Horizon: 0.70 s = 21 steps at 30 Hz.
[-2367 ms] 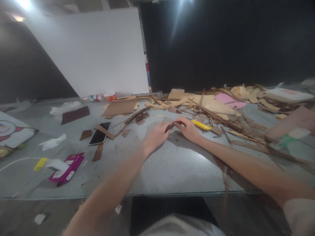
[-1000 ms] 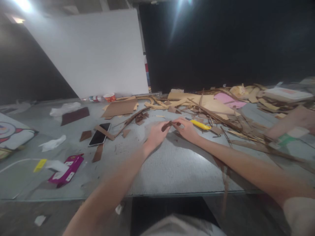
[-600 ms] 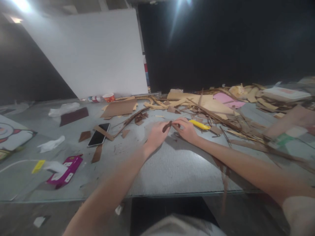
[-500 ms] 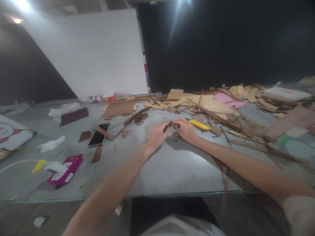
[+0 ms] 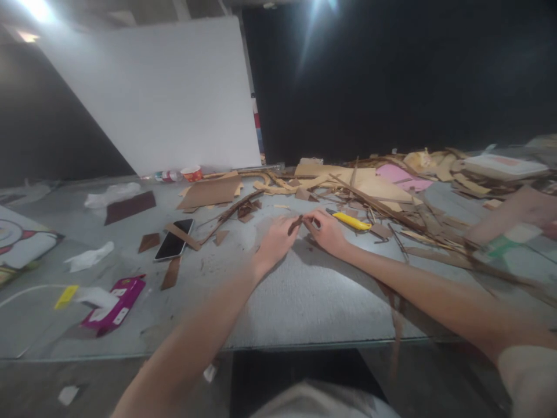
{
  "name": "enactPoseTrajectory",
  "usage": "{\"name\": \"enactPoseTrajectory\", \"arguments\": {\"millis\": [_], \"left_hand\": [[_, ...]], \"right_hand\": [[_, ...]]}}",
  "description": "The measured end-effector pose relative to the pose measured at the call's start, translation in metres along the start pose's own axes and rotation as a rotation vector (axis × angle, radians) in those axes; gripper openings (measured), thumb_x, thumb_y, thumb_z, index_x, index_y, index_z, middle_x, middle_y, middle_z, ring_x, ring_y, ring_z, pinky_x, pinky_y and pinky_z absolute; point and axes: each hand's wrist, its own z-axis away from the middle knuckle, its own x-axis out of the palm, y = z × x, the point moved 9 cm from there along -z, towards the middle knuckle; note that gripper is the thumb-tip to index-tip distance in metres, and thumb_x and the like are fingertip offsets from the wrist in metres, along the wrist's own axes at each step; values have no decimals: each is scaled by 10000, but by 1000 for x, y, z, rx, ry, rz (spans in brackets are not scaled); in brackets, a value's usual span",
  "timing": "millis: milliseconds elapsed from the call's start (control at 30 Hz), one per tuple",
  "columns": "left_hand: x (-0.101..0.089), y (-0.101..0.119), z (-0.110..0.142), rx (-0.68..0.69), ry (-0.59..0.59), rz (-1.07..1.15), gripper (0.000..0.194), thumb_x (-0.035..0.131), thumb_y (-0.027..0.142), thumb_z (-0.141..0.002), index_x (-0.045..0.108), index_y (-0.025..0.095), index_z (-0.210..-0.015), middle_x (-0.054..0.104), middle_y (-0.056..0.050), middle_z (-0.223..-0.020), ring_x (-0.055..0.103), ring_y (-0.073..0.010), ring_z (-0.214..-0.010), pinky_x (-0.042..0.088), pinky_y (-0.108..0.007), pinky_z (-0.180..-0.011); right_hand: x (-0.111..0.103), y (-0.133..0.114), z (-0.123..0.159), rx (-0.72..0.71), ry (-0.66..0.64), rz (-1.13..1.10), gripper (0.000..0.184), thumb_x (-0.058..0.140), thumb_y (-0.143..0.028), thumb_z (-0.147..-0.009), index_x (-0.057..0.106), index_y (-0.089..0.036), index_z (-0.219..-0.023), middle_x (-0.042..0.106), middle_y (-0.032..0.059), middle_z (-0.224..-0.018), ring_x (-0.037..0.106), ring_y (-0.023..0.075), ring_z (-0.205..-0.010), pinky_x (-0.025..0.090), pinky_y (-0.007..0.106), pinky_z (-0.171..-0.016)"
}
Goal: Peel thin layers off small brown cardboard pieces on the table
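While L hand [image 5: 277,242] & R hand [image 5: 327,233] pinch it, brown pc [image 5: 296,223] looks sm., dk & narrow.

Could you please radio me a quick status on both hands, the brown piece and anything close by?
Left hand holding small brown piece, partly hidden. Right hand close beside it, grip unclear. Yellow-handled tool lying near right hand.

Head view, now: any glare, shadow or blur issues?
Head view: bright flare top left, light streak down the black panel; head view: glare on the table beside the right forearm, shadow beneath it; head view: soft overall, brown piece at the left hand lacks crisp edges.
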Motion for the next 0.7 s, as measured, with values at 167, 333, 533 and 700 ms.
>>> {"name": "enactPoseTrajectory", "arguments": {"millis": [167,333,533,700], "left_hand": [[0,0,0,6,8,20,242,608,274,-1109,731,188,-1298,790,-108,-1144,742,-257,-1127,602,-420,-993],[-1,2,0,5,0,47,246,592,289,-1115,734,196,-1294,796,-107,-1165,744,-256,-1143,606,-439,-1015],[-3,4,0,-2,18,46,270,563,323,-1129,729,229,-1320,791,-90,-1155,746,-249,-1121,608,-446,-1016],[-4,4,0,-10,11,39,268,574,320,-1124,728,219,-1319,787,-89,-1138,741,-250,-1097,609,-432,-996]], "right_hand": [[-2,6,0,39,43,-6,200,646,-417,-1059,705,-230,-1018,660,42,-874,604,221,-783,513,354,-742],[-4,8,-1,46,76,-49,234,676,-465,-1041,684,-231,-1037,636,20,-834,585,211,-746,501,353,-724],[-5,9,-1,64,89,-71,286,667,-520,-1042,678,-234,-1039,642,21,-830,590,210,-747,515,358,-728],[-6,7,-1,43,91,-64,313,636,-547,-1057,670,-240,-1011,634,28,-838,590,212,-764,515,355,-734]]}}
